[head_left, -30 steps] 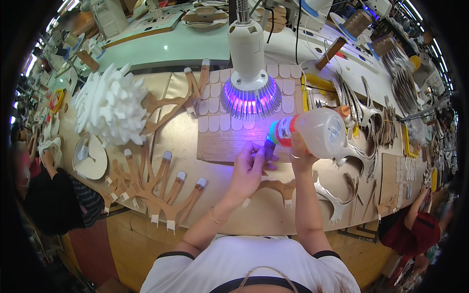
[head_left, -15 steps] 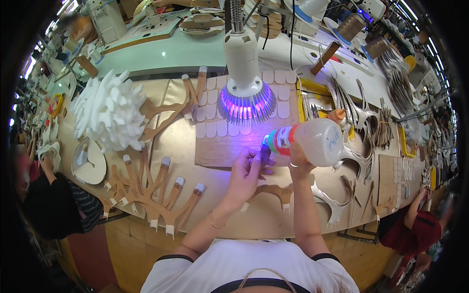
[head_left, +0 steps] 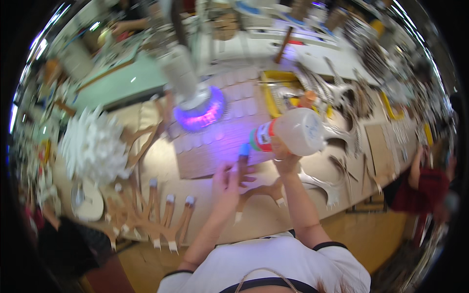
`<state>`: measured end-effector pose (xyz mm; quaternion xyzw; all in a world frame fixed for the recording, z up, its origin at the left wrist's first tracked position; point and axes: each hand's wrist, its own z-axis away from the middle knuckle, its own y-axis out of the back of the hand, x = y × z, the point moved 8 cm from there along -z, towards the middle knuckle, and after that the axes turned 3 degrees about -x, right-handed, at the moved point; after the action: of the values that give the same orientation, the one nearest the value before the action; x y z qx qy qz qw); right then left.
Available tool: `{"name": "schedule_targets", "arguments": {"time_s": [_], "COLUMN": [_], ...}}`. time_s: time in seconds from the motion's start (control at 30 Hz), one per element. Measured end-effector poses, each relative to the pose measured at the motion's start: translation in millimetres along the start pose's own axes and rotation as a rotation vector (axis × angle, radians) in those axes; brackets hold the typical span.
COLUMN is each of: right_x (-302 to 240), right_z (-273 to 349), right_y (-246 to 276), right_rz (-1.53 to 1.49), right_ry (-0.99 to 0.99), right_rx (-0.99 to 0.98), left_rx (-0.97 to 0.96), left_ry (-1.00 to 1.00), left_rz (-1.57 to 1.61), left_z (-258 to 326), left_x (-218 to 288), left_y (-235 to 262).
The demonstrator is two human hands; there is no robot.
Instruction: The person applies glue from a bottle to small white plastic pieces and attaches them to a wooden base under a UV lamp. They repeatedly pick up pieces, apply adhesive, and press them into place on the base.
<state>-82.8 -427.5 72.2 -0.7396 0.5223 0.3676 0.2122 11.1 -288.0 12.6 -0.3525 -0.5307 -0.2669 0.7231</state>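
1. Whitish bottle (head_left: 304,131), tipped sideways right of the lamp (head_left: 199,113): our right hand (head_left: 284,158) grips it; oversqueezing could spill.
2. Dark strip (head_left: 243,164), left: our left hand (head_left: 225,185) pinches it; slipping could drop it.

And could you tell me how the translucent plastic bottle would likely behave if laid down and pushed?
The translucent plastic bottle would probably roll, since its body looks round. Its walls may flex under the right hand, being apparently plastic. Its weight is uncertain: blur hides the fill level.
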Motion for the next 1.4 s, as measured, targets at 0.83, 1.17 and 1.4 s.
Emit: {"name": "schedule_targets", "arguments": {"time_s": [0.83,1.17,1.4], "right_x": [-144,-133,-117], "right_z": [190,249,255], "right_y": [447,484,495], "right_rz": [0.059,0.09,0.048], "right_ry": [0.24,0.13,0.108], "right_rx": [1.499,1.653,1.697], "left_rx": [-0.869,-0.718,-0.533], "left_ry": [-0.061,0.074,-0.18], "left_rz": [0.246,-0.082,-0.593], "left_z": [34,-72,-132], "left_x": [24,-151,-143], "left_y": [-362,-479,-481]}}
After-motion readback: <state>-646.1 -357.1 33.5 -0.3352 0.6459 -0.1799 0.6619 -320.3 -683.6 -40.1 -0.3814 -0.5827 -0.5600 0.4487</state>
